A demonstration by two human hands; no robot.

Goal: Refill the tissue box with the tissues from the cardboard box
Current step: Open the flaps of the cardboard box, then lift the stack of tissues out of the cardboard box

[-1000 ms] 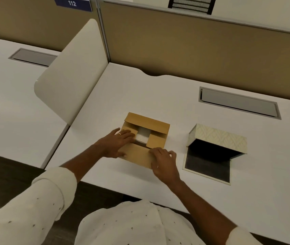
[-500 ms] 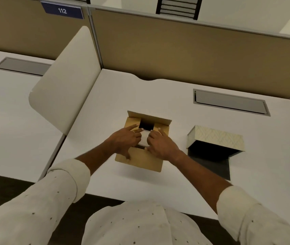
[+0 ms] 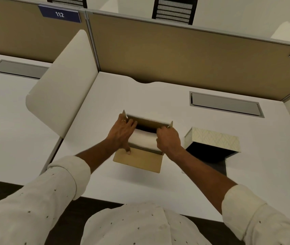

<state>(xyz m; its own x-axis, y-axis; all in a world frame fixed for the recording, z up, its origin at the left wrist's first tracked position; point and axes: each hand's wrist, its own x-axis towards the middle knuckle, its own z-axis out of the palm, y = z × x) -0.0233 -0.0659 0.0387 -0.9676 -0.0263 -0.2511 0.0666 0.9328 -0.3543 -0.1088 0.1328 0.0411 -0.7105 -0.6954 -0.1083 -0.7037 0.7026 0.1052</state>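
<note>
A brown cardboard box (image 3: 139,160) sits on the white desk (image 3: 158,96) in front of me, its flaps spread open. A white stack of tissues (image 3: 143,140) shows inside it. My left hand (image 3: 123,132) is on the box's left side, fingers over the left flap and reaching inside, thumb on the near flap. My right hand (image 3: 169,138) holds back the right flap and partly covers the tissues. To the right lies the cream patterned tissue box (image 3: 213,140), tipped so its dark open interior faces me.
A tan partition wall (image 3: 185,55) closes off the back of the desk. A white curved divider (image 3: 63,82) stands at the left. A grey cable hatch (image 3: 225,104) is set into the desk at the back right. A black chair (image 3: 174,10) stands beyond the partition.
Both hands moved from the near flap to the box's sides and spread the side flaps apart. The tissues inside are now uncovered. My head came closer.
</note>
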